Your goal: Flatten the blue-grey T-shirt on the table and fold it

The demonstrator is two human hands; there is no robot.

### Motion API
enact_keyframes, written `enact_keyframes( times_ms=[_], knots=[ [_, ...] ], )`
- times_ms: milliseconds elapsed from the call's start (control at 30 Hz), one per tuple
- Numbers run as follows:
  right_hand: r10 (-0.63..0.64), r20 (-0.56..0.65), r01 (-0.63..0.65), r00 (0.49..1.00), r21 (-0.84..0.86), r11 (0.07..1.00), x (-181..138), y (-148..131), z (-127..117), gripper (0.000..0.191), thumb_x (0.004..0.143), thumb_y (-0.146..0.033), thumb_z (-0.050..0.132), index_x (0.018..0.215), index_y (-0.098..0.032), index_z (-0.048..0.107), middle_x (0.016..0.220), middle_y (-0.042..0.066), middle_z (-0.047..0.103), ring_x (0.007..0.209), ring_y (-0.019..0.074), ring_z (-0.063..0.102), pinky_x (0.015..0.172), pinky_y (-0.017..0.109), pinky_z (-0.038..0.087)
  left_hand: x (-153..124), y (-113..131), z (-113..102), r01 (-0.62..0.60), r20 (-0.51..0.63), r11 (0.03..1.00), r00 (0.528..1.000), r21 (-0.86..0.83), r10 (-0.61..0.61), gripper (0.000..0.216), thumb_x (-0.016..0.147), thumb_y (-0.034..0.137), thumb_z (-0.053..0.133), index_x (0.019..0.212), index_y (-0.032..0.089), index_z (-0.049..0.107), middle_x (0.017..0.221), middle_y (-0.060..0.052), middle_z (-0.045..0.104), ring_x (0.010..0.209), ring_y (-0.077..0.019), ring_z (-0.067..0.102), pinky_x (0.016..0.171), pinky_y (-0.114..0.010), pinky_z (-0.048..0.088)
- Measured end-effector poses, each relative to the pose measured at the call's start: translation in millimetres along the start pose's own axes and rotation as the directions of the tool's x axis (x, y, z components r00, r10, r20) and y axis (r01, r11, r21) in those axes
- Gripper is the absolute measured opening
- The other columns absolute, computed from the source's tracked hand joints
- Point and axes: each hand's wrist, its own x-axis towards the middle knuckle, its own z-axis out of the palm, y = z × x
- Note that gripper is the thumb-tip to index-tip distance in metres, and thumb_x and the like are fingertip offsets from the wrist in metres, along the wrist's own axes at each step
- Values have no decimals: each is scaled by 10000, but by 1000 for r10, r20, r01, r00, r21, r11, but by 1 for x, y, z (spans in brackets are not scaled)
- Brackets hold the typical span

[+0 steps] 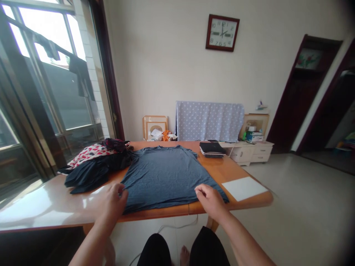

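A blue-grey T-shirt (163, 173) lies spread flat on a wooden table (241, 168), its hem toward me. My left hand (115, 201) rests at the shirt's near left corner with its fingers curled on the hem. At the near right part of the hem my right hand (210, 199) pinches the fabric with bent fingers.
A heap of dark and red-patterned clothes (95, 160) lies left of the shirt. A folded dark garment (212, 149) sits at the far right of the table, and a white sheet (244, 187) at the right edge. A window is on the left. My knees show under the table.
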Motion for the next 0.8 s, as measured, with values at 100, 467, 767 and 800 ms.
enact_keyframes(
  times_ms=[100,467,767,800],
  knots=[
    [125,-126,-132,984,-48,990,-2,28,-24,221,869,-277,473,947,-242,677,977,29,708,914,192,626,794,271,447,-3,34,17,-191,76,967,976,-169,206,244,888,402,461,1001,234,596,969,-45,666,918,-214,623,809,-305,442],
    [347,-96,-359,933,-305,882,-33,99,-75,320,759,-256,542,1065,-241,634,933,18,635,836,177,586,705,259,394,-33,120,51,-440,231,800,798,-407,557,176,881,297,503,958,238,650,938,-48,651,905,-208,600,788,-298,428],
    [383,-124,-403,915,-277,872,-28,90,-58,214,814,-308,517,969,-260,657,935,21,660,824,180,613,679,261,396,-35,123,53,-441,244,818,803,-369,543,178,859,307,529,951,239,665,969,-60,649,933,-228,600,820,-319,438],
    [381,-145,-406,913,-230,884,-26,90,-57,213,822,-311,503,963,-263,654,928,18,670,824,181,625,679,262,405,-35,122,54,-442,246,819,803,-365,543,179,854,305,535,956,238,667,974,-60,647,936,-228,599,820,-319,438]
  ],
)
